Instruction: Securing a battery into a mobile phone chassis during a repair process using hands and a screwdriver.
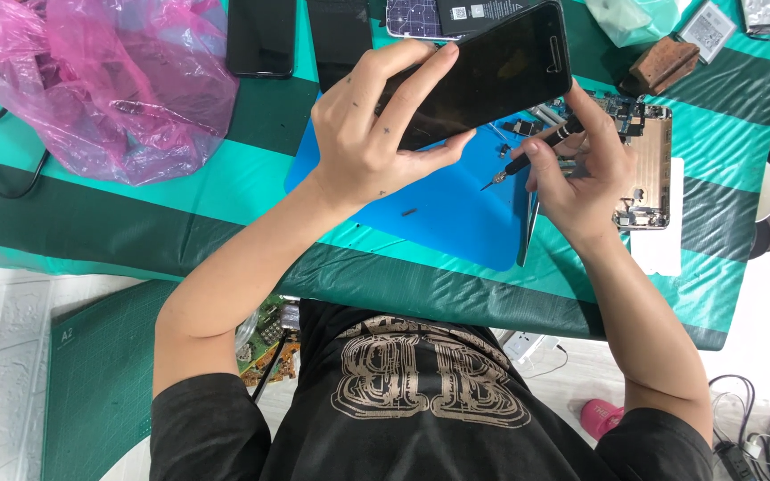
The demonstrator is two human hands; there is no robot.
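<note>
Above a blue silicone mat (pixel 438 209) on the table, the left hand (pixel 367 142) is closing its grip around a slim black glass-fronted phone (pixel 483 76), seemingly light, slippery and fragile, best held by its edges, while the right hand (pixel 581 174) is pinching a thin black screwdriver (pixel 536 153).

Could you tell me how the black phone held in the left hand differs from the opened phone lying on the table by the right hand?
The black phone is lifted off the table, tilted, in the left hand; the opened phone lies flat on the table. The black phone shows a closed, dark, glossy face; the opened phone shows bare inner parts and a tan panel. The right hand, holding a screwdriver, partly covers the opened phone. Both are slim rectangular handsets.
</note>
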